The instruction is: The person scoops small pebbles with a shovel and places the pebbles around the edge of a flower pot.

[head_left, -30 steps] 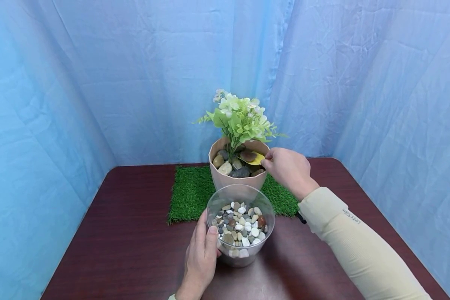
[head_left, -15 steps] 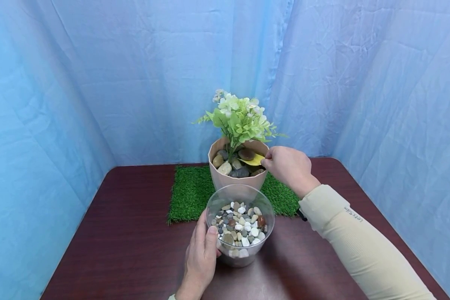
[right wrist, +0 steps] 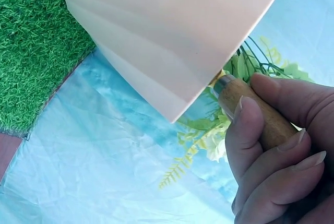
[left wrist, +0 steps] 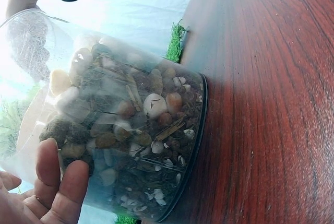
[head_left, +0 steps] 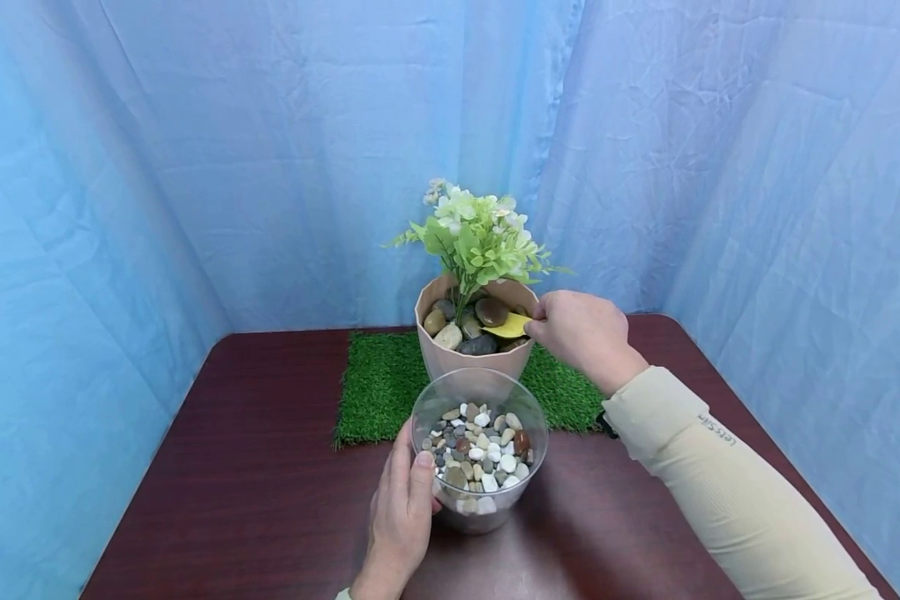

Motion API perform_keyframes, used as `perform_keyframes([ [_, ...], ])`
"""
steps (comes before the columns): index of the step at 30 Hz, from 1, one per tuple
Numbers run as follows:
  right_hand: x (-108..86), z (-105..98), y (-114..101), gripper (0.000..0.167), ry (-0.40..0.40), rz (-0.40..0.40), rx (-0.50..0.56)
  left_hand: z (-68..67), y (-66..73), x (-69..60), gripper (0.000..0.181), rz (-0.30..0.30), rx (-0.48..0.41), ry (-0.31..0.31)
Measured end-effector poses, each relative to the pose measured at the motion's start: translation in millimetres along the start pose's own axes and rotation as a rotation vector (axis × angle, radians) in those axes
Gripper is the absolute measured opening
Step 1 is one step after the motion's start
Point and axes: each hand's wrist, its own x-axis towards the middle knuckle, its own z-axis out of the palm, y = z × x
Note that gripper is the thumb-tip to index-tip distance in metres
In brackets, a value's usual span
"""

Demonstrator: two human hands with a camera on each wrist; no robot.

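In the head view my right hand (head_left: 581, 333) reaches over the right rim of a pale pink flowerpot (head_left: 468, 364). It grips the wooden handle (right wrist: 266, 114) of a small trowel, clear in the right wrist view. The trowel's yellow blade (head_left: 506, 327) lies inside the pot beside a brown stone (head_left: 491, 312). Green leaves with white flowers (head_left: 480, 233) rise from several larger stones (head_left: 448, 337) there. My left hand (head_left: 405, 508) holds the left side of a clear container (head_left: 480, 521). Pebbles (left wrist: 151, 104) fill its lower part, seen through the wall in the left wrist view.
The pot stands on a green turf mat (head_left: 378, 392), with the clear container just in front. Both are on a dark red-brown table (head_left: 255, 467). Blue curtains (head_left: 307, 167) hang behind and at both sides.
My right hand has shifted slightly right with the trowel. The yellow blade has drawn away from the brown stone, which shows more fully now. My left hand and the container stay nearly still.
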Motion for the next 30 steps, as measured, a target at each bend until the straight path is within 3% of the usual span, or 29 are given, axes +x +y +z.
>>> perform_keyframes([
  [15,-6.5,-16,-4,0.039,-0.045,0.015,-0.042,-0.3,-0.4,0.5,0.052,-0.004,0.007,-0.004],
  [30,-16.4,-26,-6,0.036,-0.040,0.010,-0.055,-0.7,0.2,0.6,0.052,-0.003,0.009,-0.001],
])
